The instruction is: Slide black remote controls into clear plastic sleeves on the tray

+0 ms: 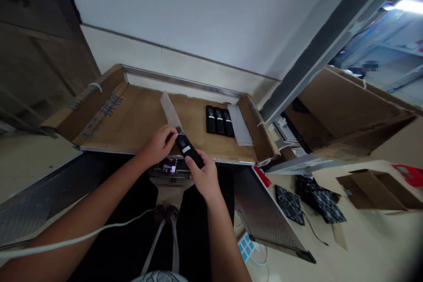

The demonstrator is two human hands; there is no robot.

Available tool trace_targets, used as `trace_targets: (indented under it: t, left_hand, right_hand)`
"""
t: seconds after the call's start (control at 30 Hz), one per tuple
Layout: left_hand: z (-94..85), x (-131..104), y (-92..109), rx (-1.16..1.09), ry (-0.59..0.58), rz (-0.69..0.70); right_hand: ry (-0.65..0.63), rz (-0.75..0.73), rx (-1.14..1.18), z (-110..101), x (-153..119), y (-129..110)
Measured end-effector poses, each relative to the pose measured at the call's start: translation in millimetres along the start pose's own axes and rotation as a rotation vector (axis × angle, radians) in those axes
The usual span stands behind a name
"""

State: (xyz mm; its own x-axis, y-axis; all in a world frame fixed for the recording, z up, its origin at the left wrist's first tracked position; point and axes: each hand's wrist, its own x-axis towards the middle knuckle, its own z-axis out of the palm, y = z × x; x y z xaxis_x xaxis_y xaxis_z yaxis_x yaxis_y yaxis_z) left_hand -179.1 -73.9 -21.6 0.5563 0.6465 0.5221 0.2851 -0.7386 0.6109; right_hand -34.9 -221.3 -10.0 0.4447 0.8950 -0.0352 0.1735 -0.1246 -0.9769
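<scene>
My right hand [204, 172] is wrapped round the lower end of a black remote control [186, 146], which has a small white label. A translucent plastic sleeve [171, 112] stretches away from the remote's upper end. There my left hand [162, 142] pinches the sleeve's mouth against the remote with thumb and forefinger. Three similar black remotes [219, 120] lie side by side on the cardboard-lined shelf [145, 110]. Flat translucent sleeves [239, 125] are stacked just to the right of them.
Cardboard side walls bound the shelf, the right one [259, 128] beside the sleeves. A phone with a lit screen [169, 166] sits below the front edge. A large cardboard box [357, 110] stands at right. Patterned bags [320, 198] and a power strip [246, 246] lie on the floor.
</scene>
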Motion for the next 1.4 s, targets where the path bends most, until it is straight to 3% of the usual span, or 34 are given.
trace_targets:
  t: [0.23,0.5,0.73,1.0,1.1,1.27,1.4]
  left_hand:
    - [2.1,-2,0,-0.006,0.091,-0.028]
    - [10.1,-2,-6,0.14,0.043,-0.046]
    - [10.8,-10,-6,0.06,-0.026,0.033]
    - [7.9,-18,26,-0.047,-0.043,0.057]
    - [3.1,-14,29,-0.187,0.054,-0.048]
    - [-4.6,-17,20,-0.652,0.337,-0.405]
    - [-11.4,-30,31,-1.055,0.367,-0.6]
  right_hand:
    - [-0.046,0.174,0.298,15,7,-3]
    - [-0.076,0.137,0.224,16,6,2]
    - [-0.108,0.092,0.191,21,17,1]
    - [0.087,-0.017,0.142,39,34,1]
    - [0.102,0.016,0.173,43,35,0]
    - [0.122,0.176,0.334,37,33,-4]
    - [0.039,0.195,0.432,31,23,-5]
